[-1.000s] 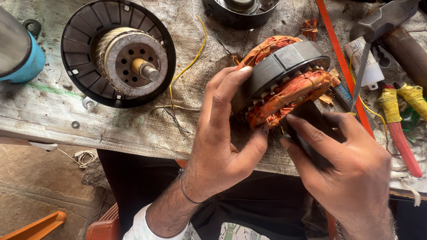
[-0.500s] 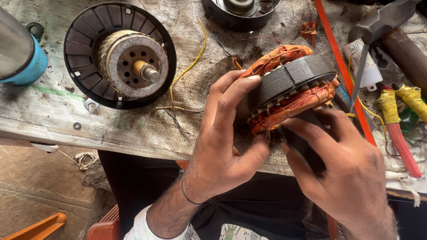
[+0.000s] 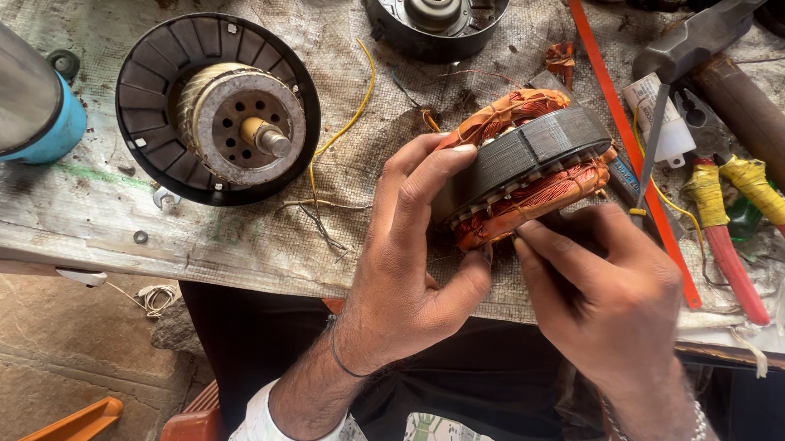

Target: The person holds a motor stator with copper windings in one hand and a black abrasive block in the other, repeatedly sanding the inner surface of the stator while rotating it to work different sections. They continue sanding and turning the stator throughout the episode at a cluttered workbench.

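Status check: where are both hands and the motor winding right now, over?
Left hand grips the stator, tilted on edge above the bench. Right hand fingers at its lower copper winding. Rotor housing sits apart, left. Nothing blocking.

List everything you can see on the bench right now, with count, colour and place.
stator: 1, dark grey core with copper-orange windings, bench centre, held tilted
rotor: 1, black finned housing with pale core and shaft, left of centre
end cover: 1, dark grey, top centre
cylinder: 1, silver with blue end, far left
yellow wire: 1, between the rotor and the stator
orange strip: 1, slanting at right
hammer: 1, grey head, brown handle, top right
pliers: 1, red handles with yellow tape, right edge
bench: 1, worn grey covering
left hand: grips the stator's near side
right hand: fingers at the stator's lower edge
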